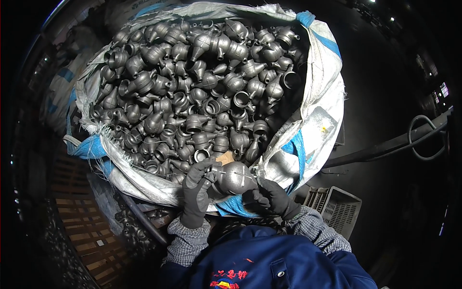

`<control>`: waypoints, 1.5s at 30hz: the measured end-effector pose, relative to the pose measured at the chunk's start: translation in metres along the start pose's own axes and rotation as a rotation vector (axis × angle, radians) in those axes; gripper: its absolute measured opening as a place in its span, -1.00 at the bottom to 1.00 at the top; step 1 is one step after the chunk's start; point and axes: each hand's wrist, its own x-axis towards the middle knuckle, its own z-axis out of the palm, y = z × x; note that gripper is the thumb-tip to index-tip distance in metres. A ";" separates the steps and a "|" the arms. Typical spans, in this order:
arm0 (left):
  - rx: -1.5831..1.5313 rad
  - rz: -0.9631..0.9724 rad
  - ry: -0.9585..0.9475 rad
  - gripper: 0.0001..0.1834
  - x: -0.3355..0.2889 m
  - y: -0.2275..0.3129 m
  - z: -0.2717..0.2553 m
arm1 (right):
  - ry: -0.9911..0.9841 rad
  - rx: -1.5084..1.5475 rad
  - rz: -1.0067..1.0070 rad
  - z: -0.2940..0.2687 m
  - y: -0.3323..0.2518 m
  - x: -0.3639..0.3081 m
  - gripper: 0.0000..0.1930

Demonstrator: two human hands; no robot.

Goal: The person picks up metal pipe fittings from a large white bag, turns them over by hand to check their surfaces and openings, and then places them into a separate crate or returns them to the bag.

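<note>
In front of me, over the near rim of a big woven sack (154,188), is a dark grey, hollow-looking bulb-shaped part (236,178) with a ribbed collar and a pale line across its round belly. My left hand (196,189), in a dark glove, is closed round the part's collar end. My right hand (276,198), gloved too, has curled fingers at the part's narrower right end. Those fingertips are partly hidden, so any small tool among them cannot be made out. Many similar grey parts (202,86) fill the sack behind my hands.
White sack walls with blue straps (298,149) rise on the right. A grey plastic crate (341,207) stands beyond my right forearm. Wooden slats (82,216) lie at the lower left, near more grey parts (137,231) on the floor. A dark bar (385,144) with a looped cable extends rightward.
</note>
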 end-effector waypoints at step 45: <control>-0.571 -0.230 0.185 -0.37 -0.051 -0.028 -0.008 | 0.134 -1.647 -0.820 0.047 -0.073 -0.035 -0.52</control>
